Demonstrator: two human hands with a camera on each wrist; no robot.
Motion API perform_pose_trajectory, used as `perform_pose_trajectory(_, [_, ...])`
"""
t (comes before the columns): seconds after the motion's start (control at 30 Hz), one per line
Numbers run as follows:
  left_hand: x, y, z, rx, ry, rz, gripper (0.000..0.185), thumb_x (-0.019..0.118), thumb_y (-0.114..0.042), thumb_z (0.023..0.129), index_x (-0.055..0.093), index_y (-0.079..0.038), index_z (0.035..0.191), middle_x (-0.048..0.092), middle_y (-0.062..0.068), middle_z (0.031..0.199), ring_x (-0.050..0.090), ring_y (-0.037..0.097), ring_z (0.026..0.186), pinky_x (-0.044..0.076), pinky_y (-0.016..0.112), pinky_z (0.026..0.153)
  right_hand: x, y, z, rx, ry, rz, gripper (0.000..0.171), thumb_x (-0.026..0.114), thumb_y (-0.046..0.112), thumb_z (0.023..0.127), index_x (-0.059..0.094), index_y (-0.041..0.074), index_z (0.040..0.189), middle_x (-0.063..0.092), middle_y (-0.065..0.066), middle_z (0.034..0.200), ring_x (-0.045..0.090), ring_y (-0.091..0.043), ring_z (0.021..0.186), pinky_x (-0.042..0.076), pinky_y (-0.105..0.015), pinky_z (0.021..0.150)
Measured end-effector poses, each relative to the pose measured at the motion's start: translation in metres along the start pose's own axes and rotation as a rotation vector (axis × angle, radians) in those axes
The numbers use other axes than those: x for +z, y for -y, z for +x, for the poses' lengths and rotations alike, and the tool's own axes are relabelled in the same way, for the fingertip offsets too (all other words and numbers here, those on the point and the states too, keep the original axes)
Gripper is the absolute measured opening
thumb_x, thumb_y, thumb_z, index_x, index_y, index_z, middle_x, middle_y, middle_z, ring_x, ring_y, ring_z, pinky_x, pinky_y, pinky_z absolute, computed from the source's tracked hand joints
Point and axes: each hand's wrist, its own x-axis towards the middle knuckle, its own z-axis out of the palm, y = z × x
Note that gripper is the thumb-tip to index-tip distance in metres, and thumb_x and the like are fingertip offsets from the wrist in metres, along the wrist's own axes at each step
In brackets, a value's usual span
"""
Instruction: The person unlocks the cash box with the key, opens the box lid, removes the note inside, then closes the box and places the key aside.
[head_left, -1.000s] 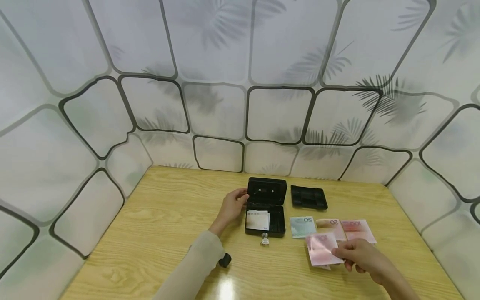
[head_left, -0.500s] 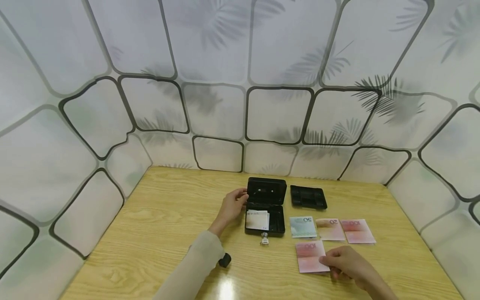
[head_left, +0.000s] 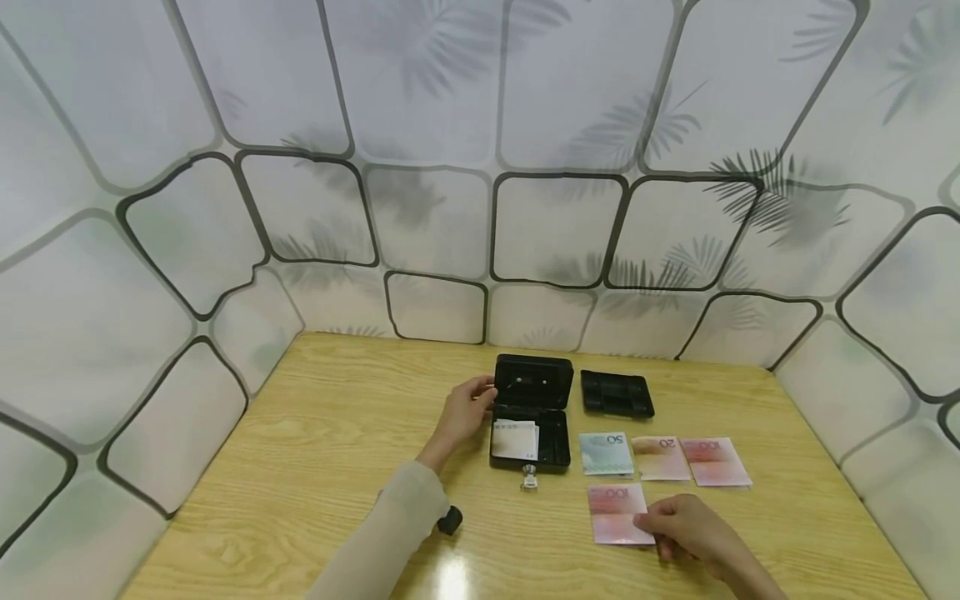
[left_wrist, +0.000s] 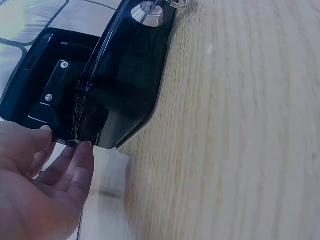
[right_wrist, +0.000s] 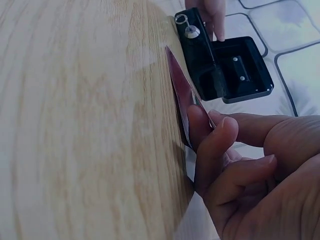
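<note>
With our left hand (head_left: 463,414) fingertips steadying the open cash box (head_left: 529,414), our right hand (head_left: 678,527) pinches a pink banknote (head_left: 617,514), best kept flat.

1. Left hand (head_left: 463,414) touches open black cash box (head_left: 531,414), left side.
2. Right hand (head_left: 686,529) pinches pink note (head_left: 617,514) on counter (head_left: 315,467).
3. Three more notes (head_left: 663,458) lie in a row beside box.
</note>
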Motion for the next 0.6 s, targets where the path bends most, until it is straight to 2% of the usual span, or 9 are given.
perform_pose_trajectory(0.13, [-0.0002,-0.0008,-0.0003,-0.001,0.001,-0.002,0.03,0.058,-0.008,0.106,0.064,0.004,0.133,0.069,0.023,0.123,0.071,0.03,0.099,0.063,0.033,0.079,0.0,0.0,0.0,-0.001,0.0,0.009,0.047,0.066,0.02,0.101,0.051,-0.022,0.086,0.055,0.005,0.053,0.038,-0.004,0.046,0.029,-0.017,0.043])
perform_pose_trajectory(0.33, [-0.0003,-0.0011,-0.0002,0.0,0.0,-0.013,0.029,0.058,-0.007,0.106,0.064,0.004,0.132,0.069,0.023,0.122,0.071,0.03,0.1,0.063,0.033,0.079,0.0001,0.0006,0.0,0.006,-0.007,0.018,0.043,0.068,0.021,0.1,0.057,-0.015,0.079,0.055,0.005,0.053,0.038,-0.004,0.046,0.029,-0.017,0.043])
perform_pose_trajectory(0.43, [-0.0002,-0.0011,0.0,-0.001,0.001,-0.015,0.029,0.058,-0.007,0.106,0.064,0.004,0.132,0.069,0.022,0.122,0.07,0.03,0.1,0.063,0.033,0.08,0.0006,0.0013,-0.0004,0.006,-0.031,0.003,0.04,0.069,0.021,0.1,0.06,-0.015,0.082,0.055,0.004,0.053,0.038,-0.004,0.047,0.029,-0.017,0.043])
perform_pose_trajectory(0.6, [-0.0004,-0.0008,-0.0002,-0.002,0.002,-0.01,0.03,0.058,-0.008,0.106,0.064,0.004,0.133,0.069,0.022,0.123,0.07,0.03,0.101,0.063,0.034,0.08,0.0005,0.004,-0.0025,0.036,-0.119,-0.018,0.026,0.07,0.017,0.098,0.072,-0.008,0.095,0.06,0.001,0.065,0.052,-0.008,0.053,0.036,-0.017,0.045])
